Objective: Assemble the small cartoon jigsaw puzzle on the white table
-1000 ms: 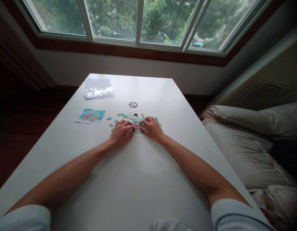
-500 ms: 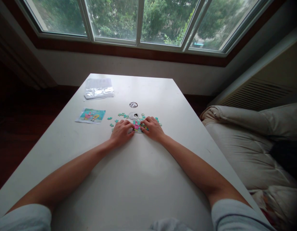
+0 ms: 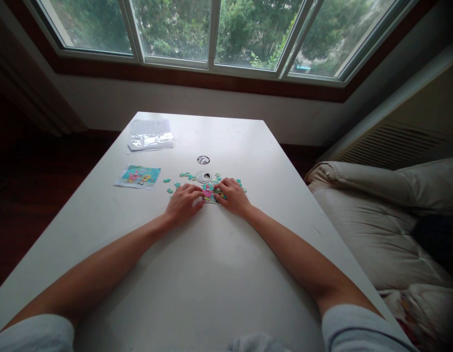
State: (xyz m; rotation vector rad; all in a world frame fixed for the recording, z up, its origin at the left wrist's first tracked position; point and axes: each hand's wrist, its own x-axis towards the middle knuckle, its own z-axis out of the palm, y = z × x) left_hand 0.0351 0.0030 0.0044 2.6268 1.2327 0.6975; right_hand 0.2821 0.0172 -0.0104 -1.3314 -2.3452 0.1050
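Note:
A partly joined jigsaw puzzle [image 3: 209, 193], pink, yellow and teal, lies flat on the white table between my hands. My left hand [image 3: 185, 202] grips its left side, with the fingers bent and the thumb near the lower edge. On the right side my right hand [image 3: 231, 195] curls over the puzzle, its thumb and fingertips pressing on the pieces. Both hands partly cover it. Loose teal puzzle pieces [image 3: 188, 175] are scattered beyond and beside the hands. Which single piece lies under each fingertip is too small to make out.
A printed picture sheet [image 3: 139, 176] lies left of the hands, with a clear plastic bag [image 3: 151, 134] behind it. Two round fittings, a far one [image 3: 203, 160] and a near one [image 3: 203, 177], sit in the white table [image 3: 197, 274]. A beige sofa [image 3: 358, 230] stands right.
My left hand has shifted slightly left and toward me, showing a little more of the puzzle's pink part. My right hand stays nearly in place.

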